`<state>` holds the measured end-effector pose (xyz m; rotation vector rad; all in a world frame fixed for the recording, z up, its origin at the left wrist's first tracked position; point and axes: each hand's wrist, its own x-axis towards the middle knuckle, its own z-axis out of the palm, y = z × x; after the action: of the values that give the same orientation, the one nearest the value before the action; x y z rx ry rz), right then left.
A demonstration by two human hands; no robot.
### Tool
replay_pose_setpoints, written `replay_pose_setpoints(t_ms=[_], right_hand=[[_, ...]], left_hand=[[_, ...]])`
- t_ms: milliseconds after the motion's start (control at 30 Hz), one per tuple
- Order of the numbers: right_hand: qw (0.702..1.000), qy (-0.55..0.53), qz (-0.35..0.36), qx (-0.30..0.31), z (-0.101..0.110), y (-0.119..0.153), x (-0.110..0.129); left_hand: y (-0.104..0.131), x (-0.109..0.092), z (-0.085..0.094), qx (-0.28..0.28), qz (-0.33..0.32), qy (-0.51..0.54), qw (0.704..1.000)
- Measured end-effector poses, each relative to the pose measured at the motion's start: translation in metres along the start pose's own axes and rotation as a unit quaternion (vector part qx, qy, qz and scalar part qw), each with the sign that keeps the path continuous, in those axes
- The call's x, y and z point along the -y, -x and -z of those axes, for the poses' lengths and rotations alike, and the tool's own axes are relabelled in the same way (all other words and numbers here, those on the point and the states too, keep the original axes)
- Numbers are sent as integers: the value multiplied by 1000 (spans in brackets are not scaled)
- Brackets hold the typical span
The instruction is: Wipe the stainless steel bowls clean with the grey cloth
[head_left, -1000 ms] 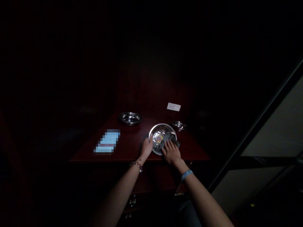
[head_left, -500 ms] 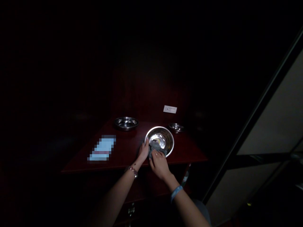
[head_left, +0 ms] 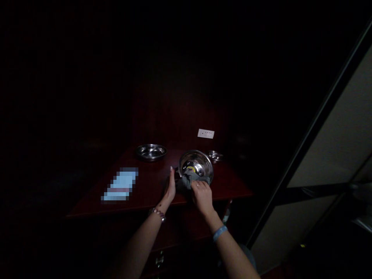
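Note:
A shiny steel bowl (head_left: 200,162) with a yellow sticker inside is tilted above the red-brown table (head_left: 145,190). My right hand (head_left: 202,197) is closed on a grey cloth (head_left: 188,180), which lies over the bowl's near rim. Just left of the bowl is my left hand (head_left: 171,188), upright with its fingers stretched out; whether its palm side touches the bowl is hard to see in the dark.
A wide steel dish (head_left: 151,152) stands at the table's back left, and a smaller steel bowl (head_left: 215,156) at the back right. A blurred light-blue rectangle (head_left: 120,185) lies on the left. A white socket (head_left: 206,133) is on the back wall.
My left hand has come off the bowl's rim and moved slightly left, its fingers now straight. The bowl has tilted, and my right hand with the cloth has moved a little right.

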<state>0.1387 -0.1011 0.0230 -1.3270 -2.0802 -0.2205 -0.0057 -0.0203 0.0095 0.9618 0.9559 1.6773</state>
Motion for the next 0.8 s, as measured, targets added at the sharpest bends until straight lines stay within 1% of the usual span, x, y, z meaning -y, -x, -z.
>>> replay_pose_setpoints(t_ms=[33, 67, 100, 167, 233, 300, 333, 400, 533, 600, 667, 733, 800], right_hand=[[997, -64, -29, -36, 3, 1, -1], [986, -140, -59, -75, 6, 1, -1], [965, -221, -86, -112, 8, 2, 0], [906, -367, -133, -164, 10, 1, 3], [845, -468, -173, -191, 9, 1, 7], [800, -528, -200, -205, 8, 0, 9], [784, -548, -207, -206, 6, 0, 9], [769, -571, -211, -197, 3, 0, 6], [761, -583, -225, -174, -9, 5, -3], [773, -563, -238, -171, -18, 8, -7], [802, -516, -251, -167, -27, 12, -13], [840, -448, -254, -172, -33, 15, -19], [899, -341, -213, -172, -34, 18, -26]], left_hand=[[2, -3, 0, 9, 9, -1, 1000], [4, -6, -1, 19, 16, 3, 1000], [5, -8, -2, 28, 21, 9, 999], [5, -10, -4, 31, 27, 31, 999], [3, -9, -6, 29, 33, 64, 997], [0, -6, -5, 28, 43, 89, 995], [-1, -5, -4, 28, 49, 98, 994], [-2, -1, 0, 20, 63, 117, 991], [-5, 3, 9, -30, 74, 145, 986], [-6, 3, 12, -50, 67, 141, 986], [-6, 3, 14, -54, 63, 136, 987], [-5, 3, 15, -55, 60, 134, 988], [-4, 2, 15, -59, 55, 141, 987]])
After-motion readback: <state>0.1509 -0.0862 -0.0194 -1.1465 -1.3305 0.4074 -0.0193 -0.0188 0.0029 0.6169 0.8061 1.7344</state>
